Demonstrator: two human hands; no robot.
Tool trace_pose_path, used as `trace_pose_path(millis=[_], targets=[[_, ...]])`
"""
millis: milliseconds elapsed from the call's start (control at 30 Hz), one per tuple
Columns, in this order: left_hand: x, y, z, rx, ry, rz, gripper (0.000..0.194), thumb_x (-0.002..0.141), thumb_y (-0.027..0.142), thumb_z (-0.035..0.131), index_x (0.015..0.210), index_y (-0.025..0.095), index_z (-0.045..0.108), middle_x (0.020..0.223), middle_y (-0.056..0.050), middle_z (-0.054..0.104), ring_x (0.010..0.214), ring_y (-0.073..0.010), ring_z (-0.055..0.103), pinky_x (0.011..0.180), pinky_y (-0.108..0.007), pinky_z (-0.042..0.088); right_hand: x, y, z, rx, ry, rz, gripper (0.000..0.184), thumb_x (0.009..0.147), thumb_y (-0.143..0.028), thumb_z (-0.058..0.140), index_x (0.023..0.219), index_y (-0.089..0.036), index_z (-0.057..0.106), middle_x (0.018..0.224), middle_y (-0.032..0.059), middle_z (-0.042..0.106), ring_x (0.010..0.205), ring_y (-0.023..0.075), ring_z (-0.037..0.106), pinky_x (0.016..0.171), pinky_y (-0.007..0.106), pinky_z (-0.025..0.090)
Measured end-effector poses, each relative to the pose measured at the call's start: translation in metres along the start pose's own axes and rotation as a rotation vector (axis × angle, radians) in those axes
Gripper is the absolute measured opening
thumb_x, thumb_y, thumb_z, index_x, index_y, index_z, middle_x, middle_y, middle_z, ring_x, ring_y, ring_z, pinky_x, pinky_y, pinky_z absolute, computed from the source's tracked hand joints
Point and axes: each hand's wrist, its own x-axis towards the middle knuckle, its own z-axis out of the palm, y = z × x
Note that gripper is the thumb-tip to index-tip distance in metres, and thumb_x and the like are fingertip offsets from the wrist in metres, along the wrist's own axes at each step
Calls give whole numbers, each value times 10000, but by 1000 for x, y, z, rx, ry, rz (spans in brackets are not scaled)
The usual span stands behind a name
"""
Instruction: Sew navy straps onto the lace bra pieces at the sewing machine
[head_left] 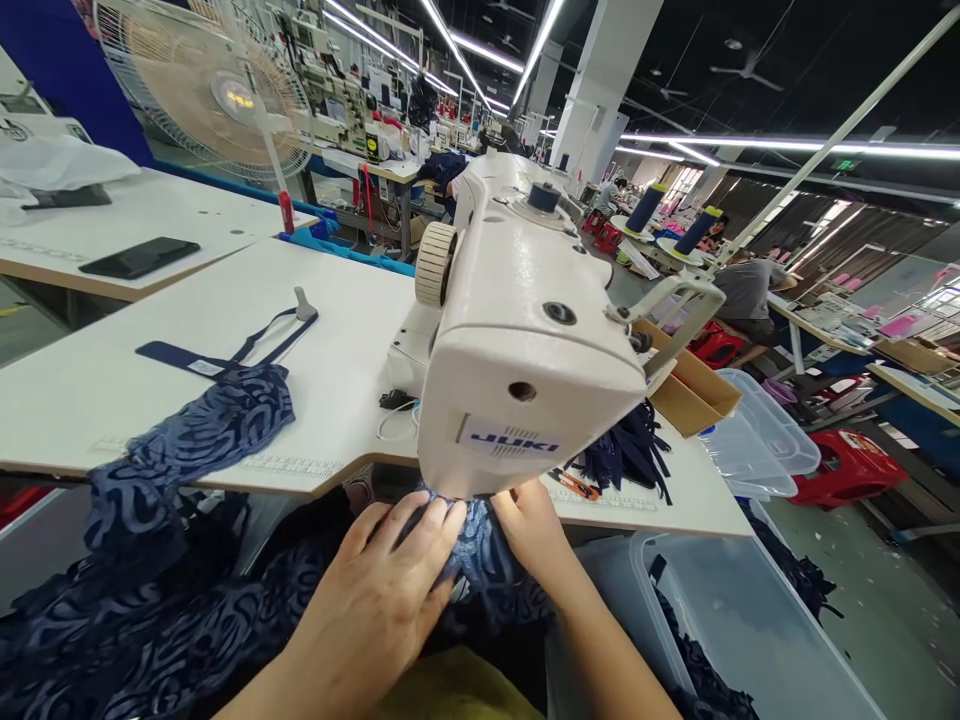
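A white JUKI sewing machine stands in front of me, its head hiding the needle area. Beneath the head lies blue patterned fabric, gathered between my hands. My left hand has its fingers bent and pressed onto the left side of this fabric. On the other side, my right hand grips the fabric's edge, its fingertips partly hidden by the machine head. To the left, a matching navy patterned garment piece with a strap lies on the table and hangs over its edge.
Orange-handled scissors and a bundle of navy strips lie right of the machine. A cardboard box and plastic bins stand farther right. A phone lies on the left table, near a fan.
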Motion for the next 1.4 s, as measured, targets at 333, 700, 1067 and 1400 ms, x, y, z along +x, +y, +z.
trace_pose_path(millis=[333, 700, 1067, 1400], targets=[[-8, 0, 4, 55, 30, 156, 400, 915, 145, 342, 1223, 207, 590, 1232, -4, 647, 1132, -153, 545, 988, -300, 291, -9, -8, 3, -29, 45, 66, 28, 841, -200, 480, 853, -216, 500, 660, -56, 530, 657, 142, 533, 650, 248, 381], [-8, 6, 5, 103, 55, 52, 382, 940, 166, 316, 1169, 228, 615, 1209, 19, 663, 1071, -148, 597, 863, -339, 338, -2, -7, 4, -189, 38, 88, 87, 818, -189, 455, 827, -193, 542, 722, 18, 619, 772, 202, 608, 715, 290, 416], [-10, 4, 5, 61, 20, 37, 377, 924, 154, 366, 1198, 255, 605, 1217, 21, 658, 1097, -140, 583, 904, -316, 320, -3, -5, 4, -146, 41, 58, 57, 826, -198, 458, 797, -213, 505, 745, 20, 628, 792, 200, 610, 764, 302, 431], [-11, 1, 5, 59, 59, 34, 377, 930, 137, 343, 1174, 231, 615, 1199, 10, 669, 1077, -144, 593, 919, -321, 306, -3, -3, 5, -147, 11, 67, 95, 840, -214, 460, 876, -196, 547, 814, 50, 650, 810, 214, 609, 796, 319, 429]])
